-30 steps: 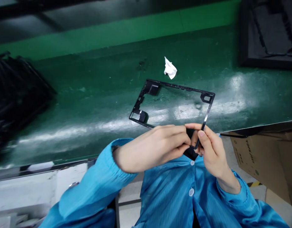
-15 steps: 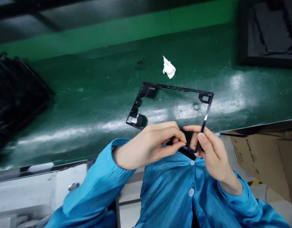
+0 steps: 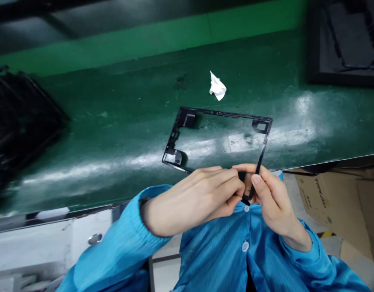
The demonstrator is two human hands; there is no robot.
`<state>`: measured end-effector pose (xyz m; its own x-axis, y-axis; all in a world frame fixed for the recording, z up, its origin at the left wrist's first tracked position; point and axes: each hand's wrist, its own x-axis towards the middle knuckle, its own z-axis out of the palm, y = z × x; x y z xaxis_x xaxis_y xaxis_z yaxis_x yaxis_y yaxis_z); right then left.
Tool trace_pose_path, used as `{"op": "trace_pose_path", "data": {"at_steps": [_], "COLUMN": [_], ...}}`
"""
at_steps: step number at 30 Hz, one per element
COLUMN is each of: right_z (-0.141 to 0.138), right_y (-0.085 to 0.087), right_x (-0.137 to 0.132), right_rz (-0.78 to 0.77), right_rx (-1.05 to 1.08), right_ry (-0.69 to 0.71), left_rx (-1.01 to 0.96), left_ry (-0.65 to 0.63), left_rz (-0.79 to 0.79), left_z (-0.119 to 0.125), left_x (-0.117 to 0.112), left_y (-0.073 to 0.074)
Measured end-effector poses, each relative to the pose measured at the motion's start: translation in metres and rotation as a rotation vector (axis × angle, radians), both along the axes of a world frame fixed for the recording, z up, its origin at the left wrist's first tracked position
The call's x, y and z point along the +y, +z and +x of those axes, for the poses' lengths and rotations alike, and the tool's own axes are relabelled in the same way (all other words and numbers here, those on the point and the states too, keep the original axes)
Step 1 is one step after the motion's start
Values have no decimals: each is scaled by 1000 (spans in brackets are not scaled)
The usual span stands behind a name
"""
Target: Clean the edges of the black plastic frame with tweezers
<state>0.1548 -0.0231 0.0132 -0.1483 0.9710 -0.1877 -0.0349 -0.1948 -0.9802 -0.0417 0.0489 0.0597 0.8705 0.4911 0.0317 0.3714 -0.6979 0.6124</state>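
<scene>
A thin black rectangular frame (image 3: 225, 113) with tabs at its corners is held over the near edge of the bench, tilted toward me. My right hand (image 3: 273, 198) pinches its right side close to the near right corner, thumb on top. Along the near side lies my left hand (image 3: 202, 194), its fingers curled in and closed at the frame's edge near that same corner. The left fingertips are partly hidden, so whether a small piece sits between them does not show.
A crumpled white tissue (image 3: 217, 86) lies on the green bench (image 3: 113, 121) beyond the frame. Dark frames are piled (image 3: 22, 121) at the left. A black tray (image 3: 342, 77) stands at the far right. Cardboard boxes (image 3: 336, 194) are on the floor at right.
My left hand has shifted slightly right and toward me, its fingers curling further over the near edge. The frame has tilted a little; my right hand keeps its grip.
</scene>
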Motion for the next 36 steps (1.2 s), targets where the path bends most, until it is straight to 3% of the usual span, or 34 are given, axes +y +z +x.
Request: {"op": "trace_pose_path", "data": {"at_steps": [8, 18, 28, 36], "right_z": [1, 4, 2, 2], "right_y": [0, -1, -3, -4], "right_x": [0, 3, 3, 4], "right_rz": [22, -43, -48, -26], "right_rx": [5, 74, 93, 51], "right_ry": [64, 35, 34, 5], "left_rx": [6, -17, -215, -83], "left_ry": [5, 87, 123, 149], "left_rz": [7, -3, -315, -221], "left_z": [-1, -11, -7, -6], "left_x": [-2, 5, -4, -3], "left_y": [-5, 1, -6, -7]}}
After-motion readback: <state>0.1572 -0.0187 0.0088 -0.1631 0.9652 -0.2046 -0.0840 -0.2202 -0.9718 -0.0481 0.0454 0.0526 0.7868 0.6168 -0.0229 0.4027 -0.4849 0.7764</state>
